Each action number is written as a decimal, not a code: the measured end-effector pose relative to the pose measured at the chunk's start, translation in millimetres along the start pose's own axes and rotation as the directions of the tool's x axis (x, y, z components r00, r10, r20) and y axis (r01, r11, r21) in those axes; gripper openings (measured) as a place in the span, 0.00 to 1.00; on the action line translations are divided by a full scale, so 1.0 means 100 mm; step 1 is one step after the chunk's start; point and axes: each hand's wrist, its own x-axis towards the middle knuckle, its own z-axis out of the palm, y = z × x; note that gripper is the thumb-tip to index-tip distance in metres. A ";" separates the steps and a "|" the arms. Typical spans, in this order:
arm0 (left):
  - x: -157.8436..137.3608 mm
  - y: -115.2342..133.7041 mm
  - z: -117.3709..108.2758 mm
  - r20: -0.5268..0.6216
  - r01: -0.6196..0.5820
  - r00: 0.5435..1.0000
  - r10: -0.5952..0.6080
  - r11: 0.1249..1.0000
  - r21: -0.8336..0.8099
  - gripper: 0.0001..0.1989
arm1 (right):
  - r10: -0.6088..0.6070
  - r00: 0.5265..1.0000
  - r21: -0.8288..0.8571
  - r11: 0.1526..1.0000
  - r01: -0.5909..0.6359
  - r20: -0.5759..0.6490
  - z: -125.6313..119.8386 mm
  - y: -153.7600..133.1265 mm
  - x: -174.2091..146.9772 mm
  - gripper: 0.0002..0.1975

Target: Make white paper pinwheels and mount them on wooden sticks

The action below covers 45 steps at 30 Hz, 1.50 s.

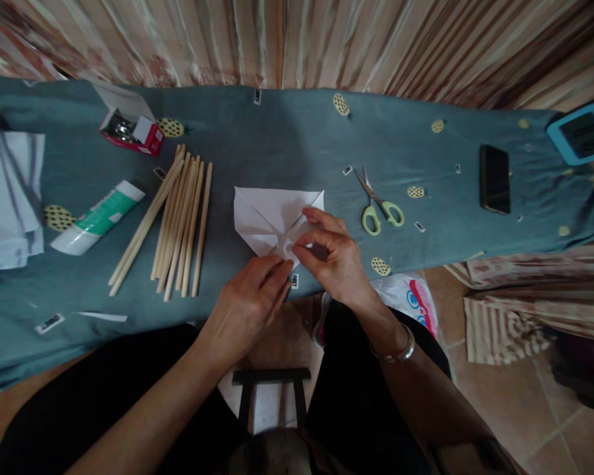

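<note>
A white sheet of paper (277,204), with creases and slits running in from its corners, lies at the table's front edge. My left hand (252,293) has its fingertips closed on the paper's near edge. From the right, my right hand (329,254) pinches a flap of the same paper between thumb and index finger, close to its centre. The near corner of the sheet is partly hidden by my fingers. Scissors (373,201) with green handles lie to the right of the paper, blades slightly apart.
Several wooden sticks (181,227) lie left of the paper. Beyond them are a white-and-green tube (99,219), an opened red box (133,132) and stacked white paper (10,198). A paper strip (101,317) rests near the front edge. Rightward are a phone (495,179) and a blue-framed clock (584,134).
</note>
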 end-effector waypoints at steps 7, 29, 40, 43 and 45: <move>-0.02 -0.02 0.05 -0.014 -0.021 1.000 0.021 1.000 -0.004 0.11 | 0.030 1.000 0.003 1.000 -0.030 -0.004 0.02 -0.02 0.02 0.03; 0.02 -0.01 0.03 0.007 -0.047 0.999 0.047 0.999 -0.002 0.10 | 0.033 0.999 -0.014 0.999 -0.033 -0.014 0.05 -0.03 0.01 0.04; 0.00 -0.02 0.04 0.043 -0.047 0.998 0.046 0.999 0.020 0.11 | -0.111 0.994 -0.102 0.988 0.113 0.024 0.04 -0.05 -0.02 0.11; -0.02 -0.03 0.04 0.050 -0.053 0.997 0.052 0.998 0.025 0.12 | -0.164 0.984 -0.156 0.972 0.173 0.066 0.03 -0.06 -0.03 0.13; -0.03 -0.03 0.04 0.048 -0.055 0.997 0.053 0.998 0.025 0.12 | -0.191 0.977 -0.200 0.958 0.207 0.098 0.04 -0.06 -0.04 0.14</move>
